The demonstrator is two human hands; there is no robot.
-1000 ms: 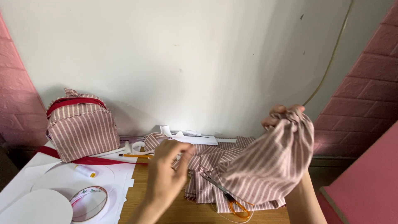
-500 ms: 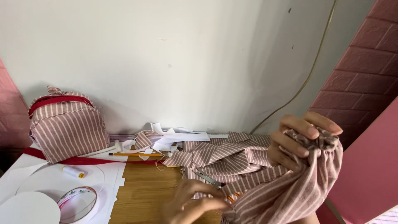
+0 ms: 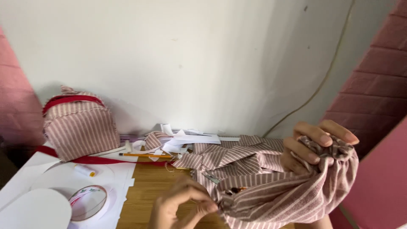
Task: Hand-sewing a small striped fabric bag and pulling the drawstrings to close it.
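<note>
Head view: the right hand (image 3: 316,146) has its grip clenched on a bunched end of the pink-and-white striped fabric (image 3: 275,193), lifted above the wooden tabletop (image 3: 144,186). The left hand (image 3: 182,205) pinches the fabric's lower edge. A small striped backpack (image 3: 78,125) stands well apart at the left, near a tape roll (image 3: 87,202).

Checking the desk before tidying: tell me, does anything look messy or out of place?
Yes. White paper scraps lie jumbled against the wall, and striped fabric sits crumpled across the wooden table, both hands gripping it.
</note>
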